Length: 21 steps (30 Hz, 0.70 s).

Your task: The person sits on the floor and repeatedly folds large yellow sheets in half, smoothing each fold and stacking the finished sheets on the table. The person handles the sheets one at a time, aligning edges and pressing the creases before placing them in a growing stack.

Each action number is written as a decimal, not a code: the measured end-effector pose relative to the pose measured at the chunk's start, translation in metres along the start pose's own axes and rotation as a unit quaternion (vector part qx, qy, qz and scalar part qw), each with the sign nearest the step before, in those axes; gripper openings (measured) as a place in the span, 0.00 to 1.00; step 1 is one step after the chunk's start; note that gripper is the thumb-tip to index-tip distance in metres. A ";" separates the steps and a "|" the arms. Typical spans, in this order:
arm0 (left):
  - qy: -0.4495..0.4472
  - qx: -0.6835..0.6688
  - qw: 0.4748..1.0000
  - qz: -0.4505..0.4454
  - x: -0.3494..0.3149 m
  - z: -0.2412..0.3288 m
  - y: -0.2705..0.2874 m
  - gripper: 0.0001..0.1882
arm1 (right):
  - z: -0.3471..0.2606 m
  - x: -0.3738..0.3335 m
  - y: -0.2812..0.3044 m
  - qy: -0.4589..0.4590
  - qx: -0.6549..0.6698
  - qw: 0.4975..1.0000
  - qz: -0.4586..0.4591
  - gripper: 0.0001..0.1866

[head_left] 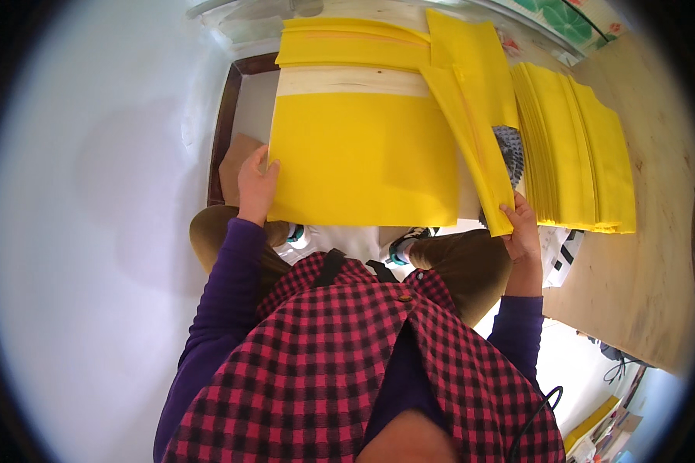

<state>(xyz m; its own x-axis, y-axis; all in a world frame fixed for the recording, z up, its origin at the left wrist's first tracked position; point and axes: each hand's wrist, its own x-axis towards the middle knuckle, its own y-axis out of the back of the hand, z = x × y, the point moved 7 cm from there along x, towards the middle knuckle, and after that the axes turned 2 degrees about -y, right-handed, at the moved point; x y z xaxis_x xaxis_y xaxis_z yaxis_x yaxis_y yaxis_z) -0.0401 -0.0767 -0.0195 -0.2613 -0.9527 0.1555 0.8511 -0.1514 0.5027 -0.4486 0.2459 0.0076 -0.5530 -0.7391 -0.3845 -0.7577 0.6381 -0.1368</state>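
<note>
**Holding two yellow sheets at the edge of a worktop**

Gripping from both sides, the person works with yellow sheet material laid out in front of them. The left hand point(256, 184) pinches the left edge of a large flat yellow sheet point(363, 158), thumb on top, fingers curled beneath. The right hand point(522, 228) grasps the lower corner of a folded yellow piece point(471, 116), which slants up and away, overlapping the flat sheet's right edge. Just right of that hand, a thick stack of yellow sheets point(575, 150) rests on the wooden tabletop point(656, 255), edges fanned slightly. Another yellow sheet point(347, 45) lies farther back, with a pale strip showing between it and the flat one. A dark wooden frame point(225, 116) borders the work area on the left.

As a judgement, the handling is mid-step: one piece squared flat, one lifted. Moving the folded piece calls for a steady corner grip while the left hand pins the flat sheet.
</note>
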 end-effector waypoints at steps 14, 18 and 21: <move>0.262 -0.645 0.677 -0.240 -0.033 0.112 -0.095 0.20 | -0.012 -0.048 -0.058 0.009 -0.128 0.975 -0.179 0.19; 0.266 -0.612 0.734 -0.130 -0.028 0.091 -0.076 0.15 | -0.021 -0.029 -0.074 0.007 -0.173 0.959 -0.225 0.18; 0.273 -0.618 0.734 -0.077 -0.026 0.072 -0.063 0.14 | -0.029 0.002 -0.086 -0.002 -0.202 0.952 -0.231 0.16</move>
<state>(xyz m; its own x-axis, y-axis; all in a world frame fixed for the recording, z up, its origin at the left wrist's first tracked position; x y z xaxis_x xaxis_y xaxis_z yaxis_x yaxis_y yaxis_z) -0.1200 -0.0236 0.0065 -0.4635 -0.8120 -0.3547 0.6816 -0.0709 -0.7283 -0.3948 0.1838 0.0447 -0.1276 -0.9193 -0.3722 -0.9916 0.1094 0.0697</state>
